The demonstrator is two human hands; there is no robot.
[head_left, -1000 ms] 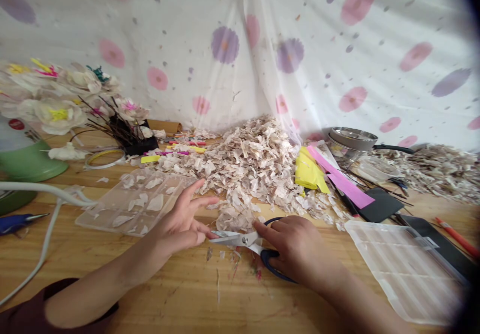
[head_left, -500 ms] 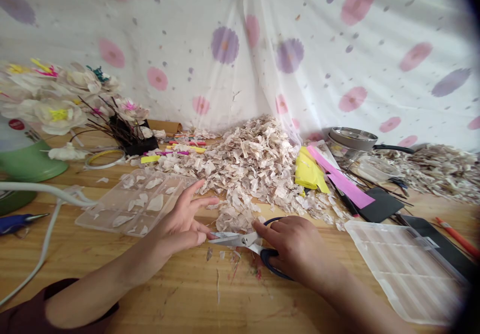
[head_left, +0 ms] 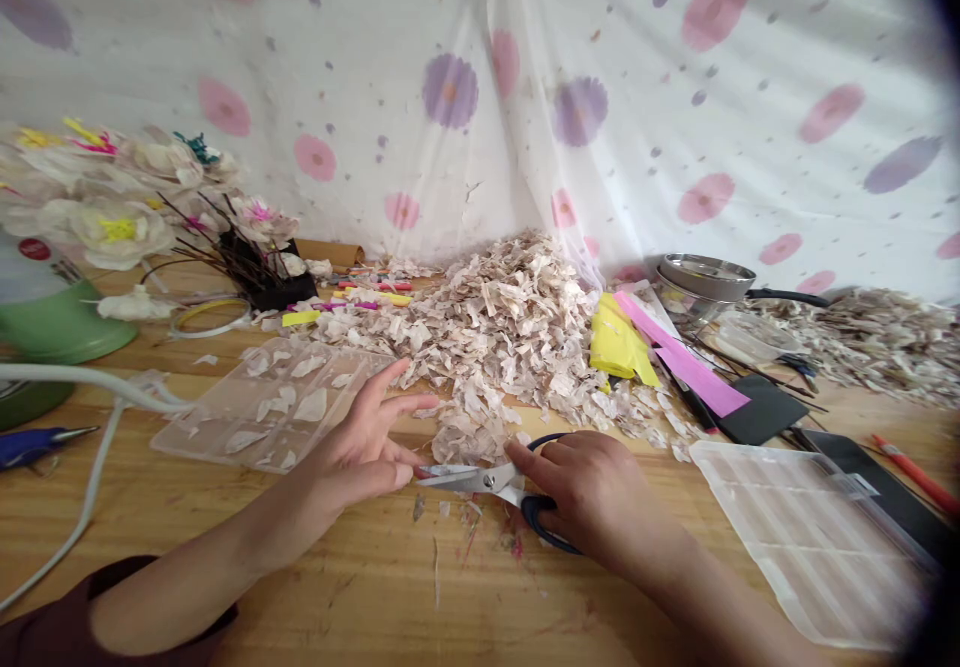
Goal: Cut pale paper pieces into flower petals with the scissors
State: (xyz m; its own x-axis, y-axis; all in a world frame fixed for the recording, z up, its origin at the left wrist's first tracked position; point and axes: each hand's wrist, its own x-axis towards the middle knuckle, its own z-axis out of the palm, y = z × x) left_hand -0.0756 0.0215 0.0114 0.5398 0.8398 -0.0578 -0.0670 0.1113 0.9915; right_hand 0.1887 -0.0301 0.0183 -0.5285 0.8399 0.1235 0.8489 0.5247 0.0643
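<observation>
My right hand (head_left: 600, 492) grips a pair of scissors (head_left: 487, 480) by its dark blue handles. The blades point left, low over the wooden table. My left hand (head_left: 367, 447) is at the blade tips, thumb and a finger pressed together while the other fingers stretch upward. Whatever is pinched there is too small or hidden to make out. Just behind the blades lies a small cluster of pale, thin petal-like flakes (head_left: 472, 432), at the front of a large heap of the same flakes (head_left: 517, 307). Tiny scraps (head_left: 444, 510) lie below the scissors.
To the left sits a clear compartment tray (head_left: 225, 417) with several flakes, beside handmade flowers (head_left: 120, 217), a white cable (head_left: 97, 477) and a blue-handled tool (head_left: 34, 445). Rightward are another plastic tray (head_left: 795, 537), yellow paper (head_left: 619, 342), pink strips (head_left: 697, 377) and a small pan (head_left: 706, 275).
The scissors' lower handle has shifted very slightly upward, with the blades a touch closer together. Both hands stay in nearly the same place.
</observation>
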